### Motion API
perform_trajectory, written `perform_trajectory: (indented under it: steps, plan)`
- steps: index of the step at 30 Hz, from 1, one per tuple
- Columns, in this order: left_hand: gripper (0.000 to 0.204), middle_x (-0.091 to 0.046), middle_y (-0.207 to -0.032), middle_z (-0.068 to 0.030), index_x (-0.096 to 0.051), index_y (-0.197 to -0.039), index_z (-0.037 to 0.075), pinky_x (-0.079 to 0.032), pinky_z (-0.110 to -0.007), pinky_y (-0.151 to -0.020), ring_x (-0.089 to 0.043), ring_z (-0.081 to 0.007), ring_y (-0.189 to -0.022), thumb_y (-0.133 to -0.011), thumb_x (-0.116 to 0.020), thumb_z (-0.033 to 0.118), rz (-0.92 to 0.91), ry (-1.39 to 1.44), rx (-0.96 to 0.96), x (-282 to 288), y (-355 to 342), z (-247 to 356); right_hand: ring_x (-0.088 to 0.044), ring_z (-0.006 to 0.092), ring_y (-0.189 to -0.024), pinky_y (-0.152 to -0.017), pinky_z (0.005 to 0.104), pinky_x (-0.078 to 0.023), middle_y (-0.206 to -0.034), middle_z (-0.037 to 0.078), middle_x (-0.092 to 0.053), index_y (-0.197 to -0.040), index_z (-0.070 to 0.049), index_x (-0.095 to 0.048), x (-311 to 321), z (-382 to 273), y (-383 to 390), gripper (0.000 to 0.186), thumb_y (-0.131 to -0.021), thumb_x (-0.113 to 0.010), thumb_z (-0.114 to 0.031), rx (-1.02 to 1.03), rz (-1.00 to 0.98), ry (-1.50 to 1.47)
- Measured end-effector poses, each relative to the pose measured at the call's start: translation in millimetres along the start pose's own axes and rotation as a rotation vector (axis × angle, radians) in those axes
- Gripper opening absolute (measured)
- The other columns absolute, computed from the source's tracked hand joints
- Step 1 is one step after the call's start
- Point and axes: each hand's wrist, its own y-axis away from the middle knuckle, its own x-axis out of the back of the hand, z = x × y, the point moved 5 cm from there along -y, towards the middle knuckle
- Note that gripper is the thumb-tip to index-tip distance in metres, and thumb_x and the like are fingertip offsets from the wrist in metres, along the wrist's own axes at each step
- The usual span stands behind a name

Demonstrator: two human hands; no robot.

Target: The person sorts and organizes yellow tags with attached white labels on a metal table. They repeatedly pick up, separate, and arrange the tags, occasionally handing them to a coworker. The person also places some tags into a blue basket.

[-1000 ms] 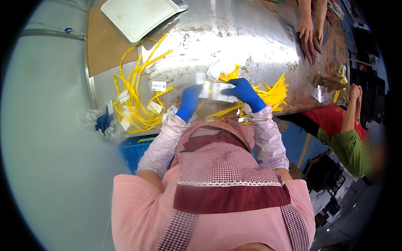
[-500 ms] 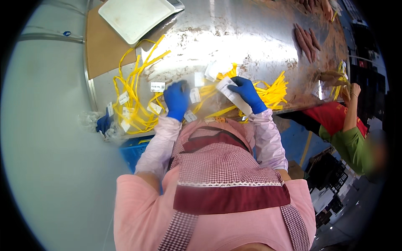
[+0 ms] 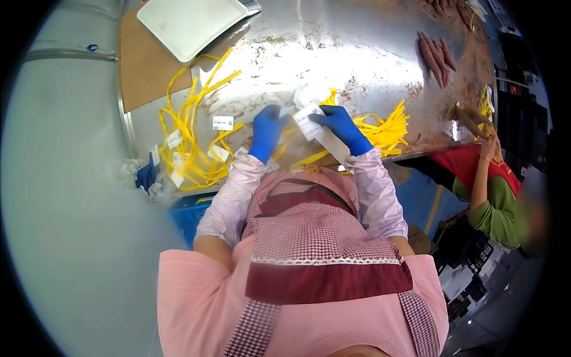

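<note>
My right hand (image 3: pixel 345 128), in a blue glove, grips a strip of white printed labels (image 3: pixel 307 122) whose pale backing (image 3: pixel 334 146) hangs down toward my apron. My left hand (image 3: pixel 267 132), also gloved in blue, is just left of the strip, fingers closed together and slightly blurred; what they pinch is hard to make out. Yellow straps (image 3: pixel 189 140) with white labels stuck on them lie in a loose heap to the left. A fanned bundle of yellow straps (image 3: pixel 385 130) rests on the metal table beyond my right wrist. One labelled tag (image 3: pixel 223 123) lies left of my left hand.
A white tray (image 3: pixel 193 24) stands at the far left beside brown cardboard (image 3: pixel 151 65). Reddish sweet potatoes (image 3: pixel 437 59) lie on the soiled metal table (image 3: pixel 369 41). At the right, another person's hands (image 3: pixel 489 146) hold a long root. A blue crate (image 3: pixel 189 221) sits below the table edge.
My left hand has moved right, toward the label strip. The strip in my right hand has turned and shifted slightly left. The other person's hands and arms have moved.
</note>
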Motion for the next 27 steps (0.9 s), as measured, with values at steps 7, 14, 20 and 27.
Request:
perform_trajectory:
  steps: [7,14,20,27]
  plan:
    - [0.027,-0.070,-0.089,-0.0073,-0.068,-0.108,-0.005,-0.050,-0.024,-0.064,-0.065,-0.0125,-0.068,-0.089,-0.069,0.014,-0.082,0.370,0.241,-12,13,2,-0.062,0.0109,-0.090,-0.081,0.0262,-0.050,-0.103,0.007,-0.071,-0.119,0.003,-0.066,-14,-10,-10,0.039,-0.087,-0.074,-0.018,0.183,0.010,0.165]
    - [0.020,-0.070,-0.080,-0.0061,-0.070,-0.099,-0.002,-0.049,-0.026,-0.057,-0.065,-0.0130,-0.064,-0.089,-0.070,0.015,-0.072,0.393,0.331,-11,16,16,-0.062,0.0095,-0.088,-0.079,0.0253,-0.051,-0.099,0.007,-0.071,-0.114,0.004,-0.068,-2,-17,-7,0.032,-0.090,-0.069,-0.017,0.200,0.171,0.080]
    - [0.021,-0.070,-0.081,-0.0067,-0.070,-0.101,-0.002,-0.049,-0.025,-0.057,-0.066,-0.0129,-0.069,-0.089,-0.069,0.015,-0.090,0.342,0.246,-6,13,6,-0.061,0.0106,-0.073,-0.068,0.0277,-0.050,-0.079,0.008,-0.070,-0.096,0.006,-0.072,-1,-13,-4,0.038,-0.080,-0.079,-0.029,0.177,0.143,0.241]
    - [0.021,-0.070,-0.086,-0.0097,-0.069,-0.106,-0.005,-0.054,-0.028,-0.060,-0.067,-0.0149,-0.070,-0.090,-0.064,0.009,-0.155,0.308,0.149,-12,14,-3,-0.070,0.0283,-0.076,-0.073,0.0339,-0.053,-0.083,0.018,-0.071,-0.094,0.003,-0.073,-9,-20,-13,0.054,-0.071,-0.082,-0.046,0.224,0.206,0.544]
